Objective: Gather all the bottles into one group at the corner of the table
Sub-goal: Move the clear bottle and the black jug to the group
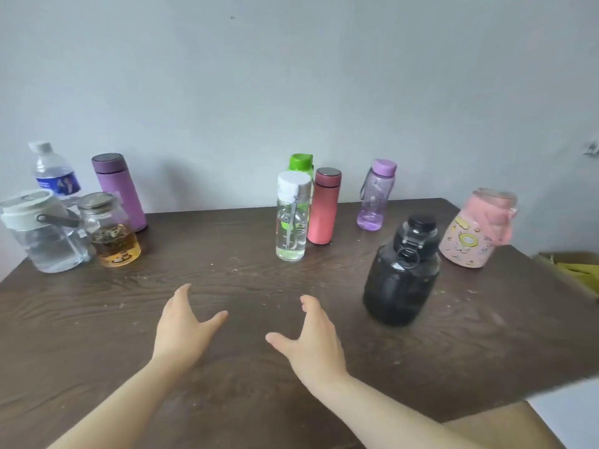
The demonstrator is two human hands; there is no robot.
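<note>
Several bottles stand on a dark wooden table (pixel 227 367). At the far left are a clear jug with a white lid (pixel 42 231), a tea jar (pixel 111 231), a water bottle with a blue label (pixel 55 173) and a purple flask (pixel 120 192). In the middle stand a clear bottle with a white cap (pixel 291 218), a green-capped bottle (pixel 301 163) behind it and a pink flask (pixel 324 209). To the right are a lilac bottle (pixel 377 196), a black jug (pixel 402 273) and a pink cartoon bottle (pixel 476 228). My left hand (pixel 184 328) and my right hand (pixel 311 341) hover open over the table, holding nothing.
A pale wall runs behind the table's far edge. The table's right edge slants down to the right, with a yellowish box (pixel 573 270) beyond it and a tan surface (pixel 505 429) below the near right corner.
</note>
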